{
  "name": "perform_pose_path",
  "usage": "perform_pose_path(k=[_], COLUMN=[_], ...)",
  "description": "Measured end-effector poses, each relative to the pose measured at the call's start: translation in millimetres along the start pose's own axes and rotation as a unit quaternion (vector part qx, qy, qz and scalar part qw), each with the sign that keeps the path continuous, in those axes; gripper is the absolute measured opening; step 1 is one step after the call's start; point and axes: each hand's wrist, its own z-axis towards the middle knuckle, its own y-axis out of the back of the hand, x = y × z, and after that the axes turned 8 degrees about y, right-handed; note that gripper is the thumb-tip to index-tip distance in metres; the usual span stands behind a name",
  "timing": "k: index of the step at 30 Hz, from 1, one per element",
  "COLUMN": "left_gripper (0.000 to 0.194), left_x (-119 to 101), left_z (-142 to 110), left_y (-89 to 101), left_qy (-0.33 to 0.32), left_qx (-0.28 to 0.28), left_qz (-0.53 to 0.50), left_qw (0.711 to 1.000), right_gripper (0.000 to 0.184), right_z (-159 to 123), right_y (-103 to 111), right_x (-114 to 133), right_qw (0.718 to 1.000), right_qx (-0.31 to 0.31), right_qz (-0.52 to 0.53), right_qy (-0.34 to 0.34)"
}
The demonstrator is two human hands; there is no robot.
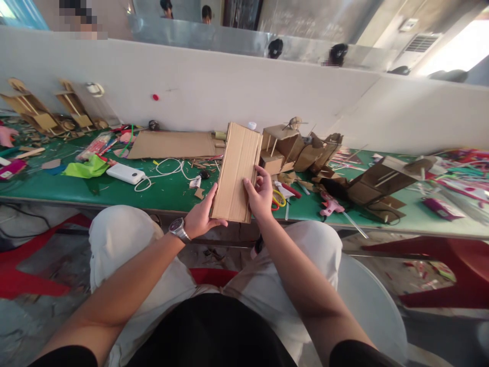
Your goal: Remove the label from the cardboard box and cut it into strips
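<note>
Between my hands is a folded cardboard piece [234, 173], long and upright, tilted a little to the right, held above the table's front edge. My left hand [200, 216] grips its lower left corner, with the thumb along the bottom edge. On the right side, my right hand [262, 193] holds the edge, its thumb lying on the front face and the other fingers behind or at the side. Just beyond my right hand lie yellow-handled scissors [280, 198]. A flat cardboard sheet [171, 145] rests on the table behind and to the left.
The green table [168, 191] carries a white power bank [126, 174] with a cable, lime-green cloth [86, 168], a pink glue gun [329, 205] and cardboard models [280, 140]. Another cardboard model [376, 183] stands right. A white partition [214, 92] rises behind; people's heads show beyond it.
</note>
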Motion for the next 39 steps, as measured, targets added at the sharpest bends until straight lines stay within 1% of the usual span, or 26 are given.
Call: perform_pose_path(k=[5, 9, 14, 20, 24, 26, 30, 32, 36, 39], left_gripper=[0.132, 0.134, 0.133, 0.134, 0.136, 0.136, 0.136, 0.134, 0.132, 0.133], left_x=[0, -3, -4, -2, 3, 6, 8, 7, 6, 7], left_z=[1, 2, 3, 4, 3, 2, 1, 1, 2, 1], left_y=[-0.1, 1.4, 3.0, 2.5, -0.5, -2.3, -3.9, -3.5, -0.8, 1.4], left_qy=[0.025, 0.032, 0.036, 0.042, 0.043, 0.043, 0.012, 0.002, 0.004, 0.021], left_qx=[-0.007, -0.011, -0.018, -0.019, -0.026, -0.026, -0.015, -0.012, -0.021, -0.030], left_qz=[-0.003, -0.032, -0.043, -0.022, 0.012, 0.029, 0.041, 0.043, 0.041, 0.036], left_qw=[1.000, 0.999, 0.998, 0.999, 0.999, 0.998, 0.999, 0.999, 0.999, 0.999], right_gripper=[0.053, 0.052, 0.052, 0.054, 0.054, 0.053, 0.051, 0.051, 0.059, 0.070], right_z=[-2, -3, -4, -5, -6, -6, -6, -5, -6, -8], right_y=[-1, -1, -2, -5, -5, -5, -2, -2, -3, -5], right_x=[1, 4, 8, 7, 5, 3, 1, 1, 6, 10], right_qw=[1.000, 1.000, 1.000, 1.000, 0.999, 1.000, 1.000, 1.000, 0.998, 0.996], right_qx=[-0.003, 0.013, 0.000, -0.026, -0.024, -0.017, 0.002, 0.009, 0.043, 0.076], right_qz=[0.015, -0.008, 0.000, 0.012, 0.021, 0.019, -0.002, 0.004, 0.046, 0.037], right_qy=[0.007, 0.011, 0.007, -0.005, 0.003, 0.010, 0.026, 0.024, 0.019, 0.023])
